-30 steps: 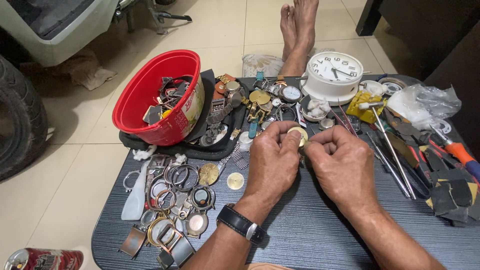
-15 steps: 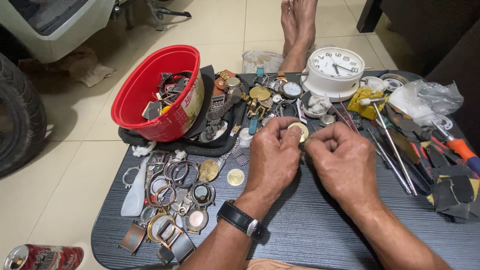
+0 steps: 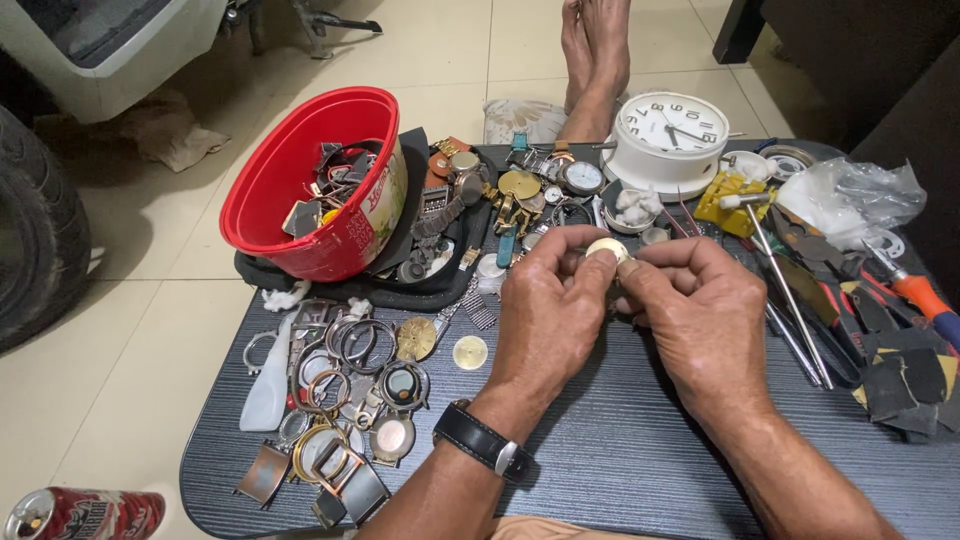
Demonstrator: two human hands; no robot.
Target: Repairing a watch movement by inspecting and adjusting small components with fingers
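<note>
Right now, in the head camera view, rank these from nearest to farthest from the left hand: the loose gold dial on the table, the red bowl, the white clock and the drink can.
From the left hand:
1. Gold dial, just left of the hand.
2. White clock, up and right.
3. Red bowl, up and left, only slightly farther than the clock.
4. Drink can, on the floor, bottom-left corner.

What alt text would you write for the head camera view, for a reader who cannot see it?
Both hands, left hand and right hand, pinch a small round pale watch part together above a dark low table. Around them lie watch cases and rings, a red bowl of parts, a white alarm clock and hand tools.
</note>
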